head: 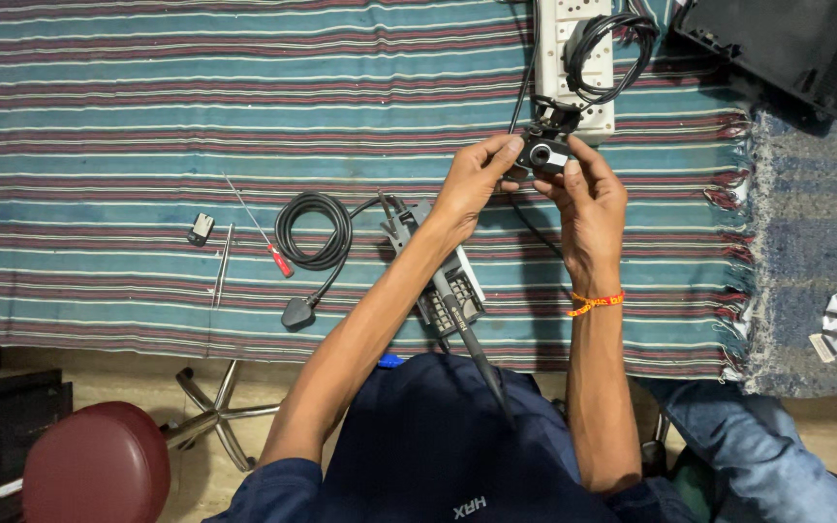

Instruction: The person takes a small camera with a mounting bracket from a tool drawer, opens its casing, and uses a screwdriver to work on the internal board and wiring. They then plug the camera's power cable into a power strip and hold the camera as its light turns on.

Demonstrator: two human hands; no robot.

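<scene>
Both of my hands hold a small black webcam (544, 153) with a round lens above a striped teal cloth (128, 116). My left hand (477, 179) grips its left side with thumb and fingers. My right hand (585, 189) pinches its right side; an orange thread band circles that wrist. A black cable runs from the webcam up to a loose coil (607, 53) lying on a white power strip (562, 58).
A grey multimeter (448, 281) with a black probe lies under my left forearm. Left of it lie a coiled black power cord with plug (314, 232), a red-handled screwdriver (263, 232), a thin metal rod (222, 266) and a small black part (201, 229). A black device (787, 44) sits top right, a maroon stool (99, 465) bottom left.
</scene>
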